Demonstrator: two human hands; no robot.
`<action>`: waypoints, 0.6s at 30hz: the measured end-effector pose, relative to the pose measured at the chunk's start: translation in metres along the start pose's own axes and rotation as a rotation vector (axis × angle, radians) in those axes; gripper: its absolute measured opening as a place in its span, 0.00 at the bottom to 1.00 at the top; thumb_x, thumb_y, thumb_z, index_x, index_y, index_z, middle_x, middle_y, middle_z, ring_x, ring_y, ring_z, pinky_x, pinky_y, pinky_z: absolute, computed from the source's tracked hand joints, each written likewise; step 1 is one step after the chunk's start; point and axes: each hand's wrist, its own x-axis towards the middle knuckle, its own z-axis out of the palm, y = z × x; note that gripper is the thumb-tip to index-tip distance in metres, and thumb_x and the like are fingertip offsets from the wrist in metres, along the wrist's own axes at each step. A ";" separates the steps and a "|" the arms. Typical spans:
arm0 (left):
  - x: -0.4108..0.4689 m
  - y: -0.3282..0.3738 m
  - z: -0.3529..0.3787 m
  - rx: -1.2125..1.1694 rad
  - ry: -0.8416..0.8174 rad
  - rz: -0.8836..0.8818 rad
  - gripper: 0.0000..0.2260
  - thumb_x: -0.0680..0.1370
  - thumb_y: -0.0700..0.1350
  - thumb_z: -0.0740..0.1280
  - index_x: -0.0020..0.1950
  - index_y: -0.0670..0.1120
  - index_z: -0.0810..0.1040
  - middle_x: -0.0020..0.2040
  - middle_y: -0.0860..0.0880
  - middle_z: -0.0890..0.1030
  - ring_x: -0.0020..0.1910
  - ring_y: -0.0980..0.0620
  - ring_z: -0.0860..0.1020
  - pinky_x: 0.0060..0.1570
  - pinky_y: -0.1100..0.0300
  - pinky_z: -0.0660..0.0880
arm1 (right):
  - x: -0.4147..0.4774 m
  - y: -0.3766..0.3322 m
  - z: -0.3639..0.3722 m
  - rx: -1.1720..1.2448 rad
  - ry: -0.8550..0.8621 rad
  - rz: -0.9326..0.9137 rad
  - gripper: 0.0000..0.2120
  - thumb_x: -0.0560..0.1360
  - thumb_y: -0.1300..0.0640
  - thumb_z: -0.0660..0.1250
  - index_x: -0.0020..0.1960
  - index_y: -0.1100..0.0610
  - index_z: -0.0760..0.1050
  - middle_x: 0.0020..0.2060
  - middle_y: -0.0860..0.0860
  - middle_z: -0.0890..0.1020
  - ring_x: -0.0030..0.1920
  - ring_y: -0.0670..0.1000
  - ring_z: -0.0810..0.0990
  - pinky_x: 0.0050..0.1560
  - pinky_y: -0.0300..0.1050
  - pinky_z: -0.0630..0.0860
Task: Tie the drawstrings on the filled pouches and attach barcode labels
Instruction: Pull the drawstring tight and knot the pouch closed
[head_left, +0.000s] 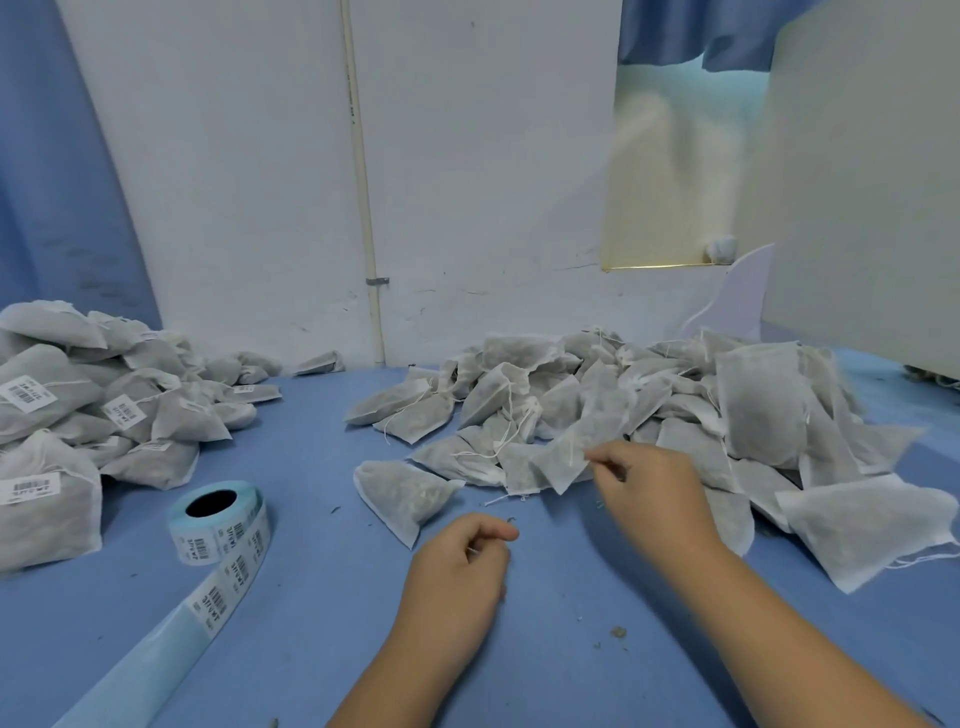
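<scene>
Head view: my right hand (644, 483) pinches the drawstring of 1 pouch (563, 460) at the near edge of the untied pile (675, 405). My left hand (457, 571) lies curled on the table (322, 613); whether it holds thread I cannot tell. I judge tangled strings could drag neighbouring pouches along. The label roll (221, 519) and labelled pile (78, 405) sit well left.

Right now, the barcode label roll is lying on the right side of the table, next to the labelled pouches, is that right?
Not quite: the head view shows the barcode label roll on the left side of the table, next to the labelled pouches.
</scene>
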 end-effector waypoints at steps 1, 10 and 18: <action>0.000 0.001 0.000 -0.022 0.031 0.005 0.12 0.78 0.38 0.64 0.44 0.53 0.82 0.29 0.54 0.78 0.27 0.60 0.74 0.29 0.71 0.69 | -0.002 -0.007 0.001 -0.003 0.004 -0.061 0.08 0.72 0.63 0.71 0.48 0.54 0.85 0.42 0.48 0.86 0.43 0.51 0.83 0.46 0.45 0.78; 0.011 0.013 -0.023 -0.118 0.280 0.192 0.06 0.78 0.47 0.69 0.52 0.58 0.78 0.52 0.60 0.80 0.47 0.72 0.77 0.42 0.79 0.69 | -0.028 -0.063 0.010 -0.026 -0.041 -0.536 0.08 0.64 0.62 0.70 0.40 0.52 0.84 0.32 0.46 0.83 0.32 0.51 0.82 0.25 0.43 0.76; 0.010 0.015 -0.035 -0.075 0.256 0.123 0.23 0.73 0.59 0.71 0.66 0.55 0.73 0.60 0.58 0.77 0.61 0.59 0.75 0.57 0.64 0.71 | -0.054 -0.097 0.016 0.002 -0.169 -0.879 0.10 0.70 0.58 0.62 0.34 0.53 0.79 0.31 0.47 0.80 0.29 0.51 0.78 0.24 0.43 0.71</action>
